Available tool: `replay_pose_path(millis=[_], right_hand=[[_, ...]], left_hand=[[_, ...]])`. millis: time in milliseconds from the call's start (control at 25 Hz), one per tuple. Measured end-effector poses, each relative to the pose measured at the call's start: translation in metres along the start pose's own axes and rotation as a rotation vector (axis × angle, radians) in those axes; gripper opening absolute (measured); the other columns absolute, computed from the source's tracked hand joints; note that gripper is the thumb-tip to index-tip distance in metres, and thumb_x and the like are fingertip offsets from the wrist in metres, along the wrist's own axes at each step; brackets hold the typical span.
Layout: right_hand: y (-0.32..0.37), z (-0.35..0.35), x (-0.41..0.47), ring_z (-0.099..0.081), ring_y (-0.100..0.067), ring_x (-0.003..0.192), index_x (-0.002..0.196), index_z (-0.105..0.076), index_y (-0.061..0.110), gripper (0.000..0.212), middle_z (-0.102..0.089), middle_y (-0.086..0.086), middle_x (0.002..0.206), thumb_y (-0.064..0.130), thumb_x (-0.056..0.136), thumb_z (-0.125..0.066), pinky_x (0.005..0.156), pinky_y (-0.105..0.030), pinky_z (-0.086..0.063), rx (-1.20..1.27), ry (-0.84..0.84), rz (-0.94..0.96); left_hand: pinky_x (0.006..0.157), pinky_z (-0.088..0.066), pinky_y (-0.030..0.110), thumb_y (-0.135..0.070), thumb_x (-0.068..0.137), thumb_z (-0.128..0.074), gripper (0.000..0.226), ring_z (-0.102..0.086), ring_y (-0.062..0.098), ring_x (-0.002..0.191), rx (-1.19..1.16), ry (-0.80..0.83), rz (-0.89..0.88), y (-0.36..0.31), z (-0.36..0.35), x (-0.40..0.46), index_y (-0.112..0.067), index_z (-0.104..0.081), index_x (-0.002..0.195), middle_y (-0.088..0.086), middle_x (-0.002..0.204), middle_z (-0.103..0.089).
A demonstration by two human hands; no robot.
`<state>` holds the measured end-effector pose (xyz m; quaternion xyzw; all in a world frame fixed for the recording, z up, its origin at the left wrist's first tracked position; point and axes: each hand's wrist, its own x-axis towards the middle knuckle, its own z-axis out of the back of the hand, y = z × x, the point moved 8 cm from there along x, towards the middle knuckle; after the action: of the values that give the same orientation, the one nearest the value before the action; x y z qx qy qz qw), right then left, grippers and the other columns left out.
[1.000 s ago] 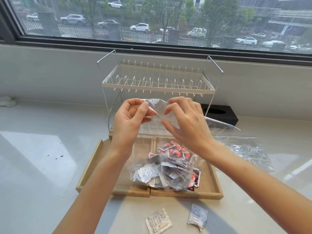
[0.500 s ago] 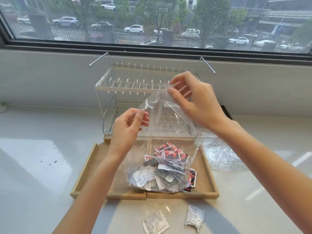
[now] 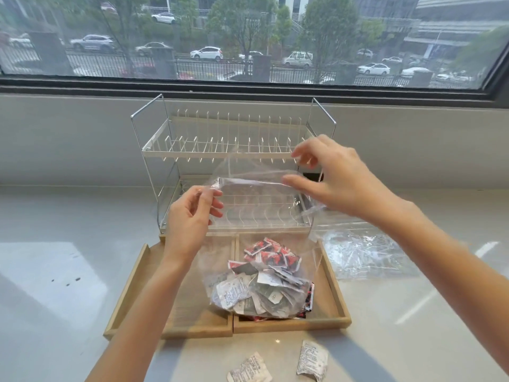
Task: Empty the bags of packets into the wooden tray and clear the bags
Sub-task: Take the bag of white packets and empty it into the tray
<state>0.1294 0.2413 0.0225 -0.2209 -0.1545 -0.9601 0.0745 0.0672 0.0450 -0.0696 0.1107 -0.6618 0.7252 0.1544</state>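
- While the clear bag (image 3: pixel 261 205) stands in the wooden tray (image 3: pixel 129 293), left hand (image 3: pixel 190 219) pinches its top corner
- Right hand (image 3: pixel 336 177) grips the opposite edge
- Packets (image 3: pixel 261 285) fill its bottom

White counter (image 3: pixel 68 271) w/ wooden tray (image 3: pixel 132 288), dish rack (image 3: pixel 231 154), crumpled clear bag (image 3: pixel 366 255), two loose packets (image 3: pixel 249 370).

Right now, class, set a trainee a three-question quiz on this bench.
1. True or false: the bag over the tray is already empty.
2. How many loose packets lie on the counter in front of the tray? A) none B) two C) five
3. Fill in: the left hand and right hand hold the bag by its ____.

Key: 1 false, packets fill its bottom; 2 B; 3 top edge.
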Motion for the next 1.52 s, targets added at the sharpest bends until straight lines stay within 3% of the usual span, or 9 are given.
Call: replay_pose_path(millis=[160, 400, 560, 760, 920, 1120, 1280, 1440, 1520], right_hand=[[-0.018, -0.030, -0.041, -0.051, -0.023, 0.101, 0.108, -0.055, 0.016, 0.040, -0.053, -0.003, 0.105, 0.035, 0.076, -0.068, 0.084, -0.034, -0.029, -0.157, -0.065, -0.088], [-0.046, 0.054, -0.020, -0.064, -0.023, 0.079, 0.082, -0.074, 0.018, 0.016, -0.069, 0.001, 0.084, 0.032, 0.079, -0.066, 0.078, -0.041, -0.050, 0.015, -0.301, -0.127], [-0.051, 0.046, -0.017, -0.064, -0.008, 0.087, 0.097, -0.068, 0.027, 0.015, -0.070, 0.003, 0.090, 0.032, 0.085, -0.060, 0.083, -0.014, -0.045, 0.235, -0.195, -0.119], [-0.086, -0.020, -0.059, -0.059, 0.002, 0.106, 0.116, -0.039, 0.047, 0.055, -0.062, 0.017, 0.111, 0.072, 0.067, -0.046, 0.094, -0.022, -0.045, 0.835, -0.199, -0.350], [-0.086, -0.106, -0.123, -0.050, 0.003, 0.113, 0.132, -0.022, 0.042, 0.100, -0.051, 0.013, 0.125, 0.086, 0.047, -0.053, 0.099, -0.022, -0.037, 0.773, 0.085, -0.492], [-0.083, -0.176, -0.170, -0.046, -0.004, 0.116, 0.133, -0.019, 0.040, 0.081, -0.050, 0.013, 0.121, 0.032, 0.073, -0.073, 0.098, -0.019, -0.031, 0.747, 0.331, -0.633], [-0.089, -0.199, -0.181, -0.050, -0.004, 0.109, 0.134, -0.034, 0.028, 0.071, -0.054, 0.010, 0.117, 0.023, 0.076, -0.072, 0.096, -0.020, -0.036, 0.670, 0.355, -0.663], [-0.088, -0.209, -0.177, -0.054, -0.011, 0.098, 0.117, -0.042, 0.036, 0.051, -0.058, 0.006, 0.107, 0.022, 0.077, -0.070, 0.084, -0.014, -0.042, 0.574, 0.364, -0.624], [-0.087, -0.214, -0.175, -0.053, -0.009, 0.094, 0.119, -0.046, 0.034, 0.048, -0.057, 0.006, 0.106, 0.022, 0.078, -0.069, 0.074, -0.005, -0.038, 0.540, 0.351, -0.601]], left_hand=[[0.051, -0.040, 0.006, -0.019, 0.093, -0.043, 0.027, -0.056, -0.003, 0.052, 0.013, -0.054, 0.018, 0.007, 0.006, 0.001, -0.028, -0.059, 0.074, -0.003, 0.067, -0.060], [0.051, -0.039, 0.006, -0.019, 0.093, -0.044, 0.027, -0.055, -0.003, 0.049, 0.081, -0.089, 0.005, 0.010, 0.011, 0.005, -0.028, -0.059, 0.073, -0.003, 0.065, -0.059], [0.050, -0.040, 0.006, -0.025, 0.093, -0.044, 0.026, -0.058, -0.002, 0.051, 0.049, -0.094, 0.056, 0.016, 0.017, 0.006, -0.027, -0.061, 0.072, -0.011, 0.058, -0.064], [0.058, -0.042, 0.019, -0.033, 0.094, -0.037, 0.031, -0.061, -0.001, 0.058, -0.060, -0.052, 0.181, 0.019, 0.014, 0.007, -0.024, -0.060, 0.076, -0.006, 0.069, -0.063], [0.068, -0.045, 0.024, -0.042, 0.094, -0.031, 0.034, -0.065, 0.005, 0.074, -0.138, 0.013, 0.204, 0.016, 0.011, 0.009, -0.025, -0.059, 0.089, -0.004, 0.084, -0.066], [0.087, -0.045, 0.020, -0.084, 0.053, -0.048, 0.078, -0.057, -0.001, 0.106, -0.111, 0.192, 0.186, 0.046, 0.010, -0.015, -0.040, -0.041, 0.117, -0.017, 0.114, -0.059], [0.106, -0.033, 0.027, -0.082, 0.034, -0.063, 0.128, -0.040, 0.001, 0.124, 0.097, 0.415, 0.434, 0.112, 0.003, -0.076, -0.030, -0.015, 0.141, -0.016, 0.136, -0.039], [0.106, -0.018, 0.021, -0.032, 0.070, -0.073, 0.099, -0.023, 0.002, 0.126, 0.212, 0.477, 0.518, 0.157, -0.008, -0.105, -0.022, -0.007, 0.143, -0.014, 0.134, -0.027], [0.106, -0.020, 0.021, -0.043, 0.062, -0.069, 0.098, -0.026, 0.005, 0.128, 0.273, 0.490, 0.515, 0.169, -0.011, -0.110, -0.022, -0.015, 0.141, -0.009, 0.136, -0.028]])
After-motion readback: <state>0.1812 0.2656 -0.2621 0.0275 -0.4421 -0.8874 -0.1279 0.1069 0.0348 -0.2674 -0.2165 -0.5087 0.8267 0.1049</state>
